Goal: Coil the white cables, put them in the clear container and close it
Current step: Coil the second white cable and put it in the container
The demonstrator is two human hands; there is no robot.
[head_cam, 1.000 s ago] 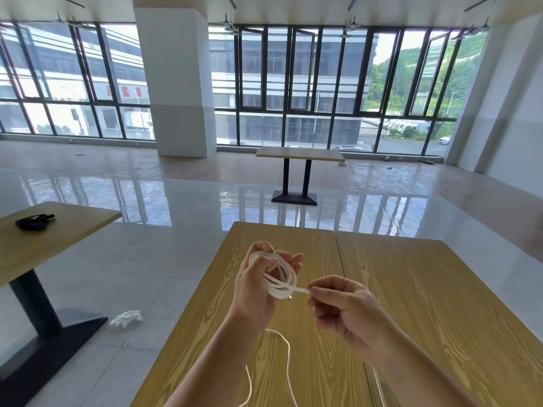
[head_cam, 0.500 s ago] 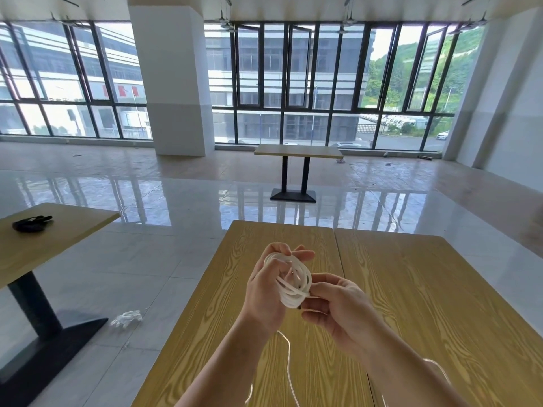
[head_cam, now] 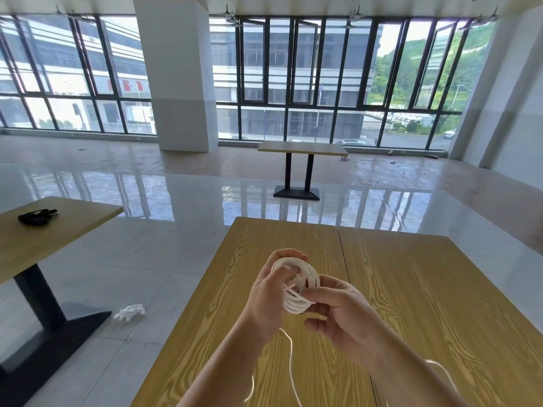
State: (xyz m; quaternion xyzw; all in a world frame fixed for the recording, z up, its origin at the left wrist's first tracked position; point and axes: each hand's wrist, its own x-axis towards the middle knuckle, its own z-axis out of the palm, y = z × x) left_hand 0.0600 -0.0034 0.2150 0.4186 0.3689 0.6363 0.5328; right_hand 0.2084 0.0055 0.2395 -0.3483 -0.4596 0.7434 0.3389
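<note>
White cable [head_cam: 296,284] is being held as a small coil of several loops above the middle of the wooden table [head_cam: 411,289], lifted clear of the top. The coil is being gripped by the left hand [head_cam: 271,284], whose fingers are curled round its far side with the thumb across the loops, while a strand at the coil's near right side is being pinched by the right hand [head_cam: 338,311] between thumb and fingertips. A loose tail [head_cam: 289,356] of the same cable is hanging from the coil toward the table's near edge, and a further thin length is showing past the right forearm near the bottom right, so the winding is judged to be partly done, with slack left to be taken up. No clear container is being shown anywhere, so the stowing and the closing are judged not yet begun; whether other cables are waiting cannot be told. A small white tangle [head_cam: 130,311] is lying on the tiled floor to the left of the table, and a dark object [head_cam: 36,216] is resting on a neighbouring table [head_cam: 73,230].
</note>
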